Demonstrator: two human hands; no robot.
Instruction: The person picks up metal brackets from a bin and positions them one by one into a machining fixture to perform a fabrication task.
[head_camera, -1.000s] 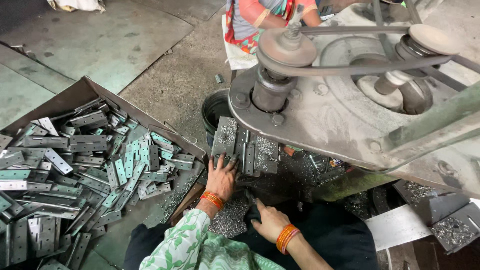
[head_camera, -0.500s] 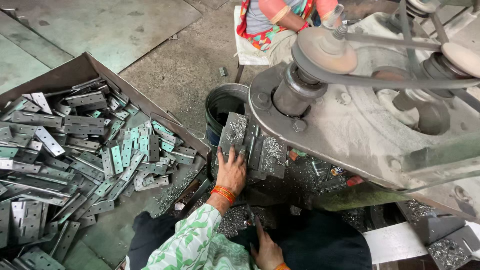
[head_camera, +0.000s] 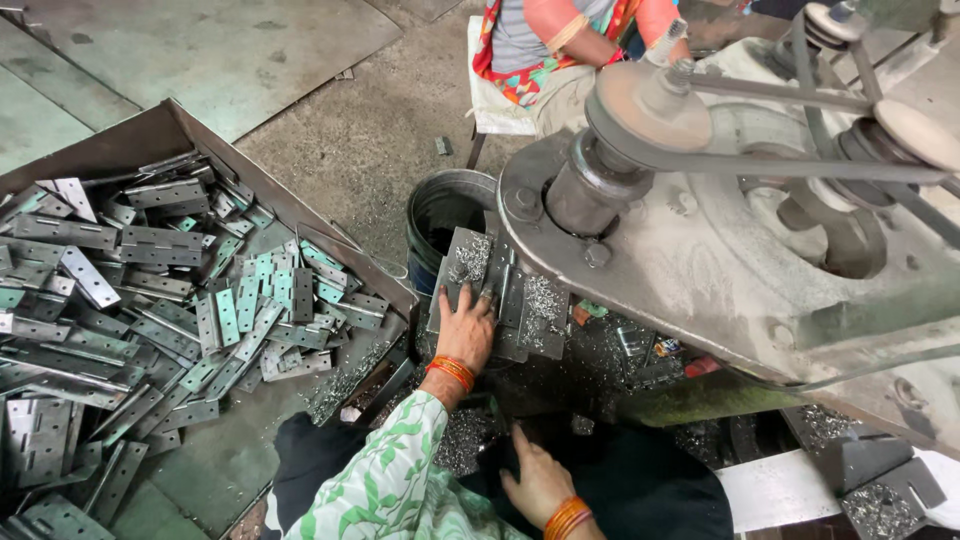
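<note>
Grey concrete floor (head_camera: 330, 130) is filling the upper left of the head view, w/ dirt and metal chips lying on it. On the left a big metal tray (head_camera: 130, 150) is sitting, tilted a bit, and it is holding a heap of grey hinge plates (head_camera: 150, 310), some w/ green film on them. Right side is being taken by a heavy grey machine (head_camera: 760, 270) w/ a round pulley (head_camera: 648, 108) and a belt (head_camera: 790, 165) running across it. A dark bucket (head_camera: 445, 205) is standing between the tray and the machine. Behind it another person (head_camera: 560, 45) in colourful clothes is sitting, only partly in view.

Left hand (head_camera: 466, 330) is lying flat w/ fingers spread on a stack of metal plates (head_camera: 500, 290) just in front of the machine, beside the bucket; it is pressing on top, not closing around anything. Silver shavings (head_camera: 542, 298) are covering part of the plates. An orange bangle (head_camera: 452, 372) is sitting on that wrist, and a green-white patterned sleeve (head_camera: 385, 480) is coming down from it.

Right hand (head_camera: 538, 480) is resting lower, near the bottom edge, palm down on dark cloth (head_camera: 650, 490) over the lap, fingers loose and open, holding nothing. More shavings (head_camera: 462, 440) are lying between both hands.
</note>
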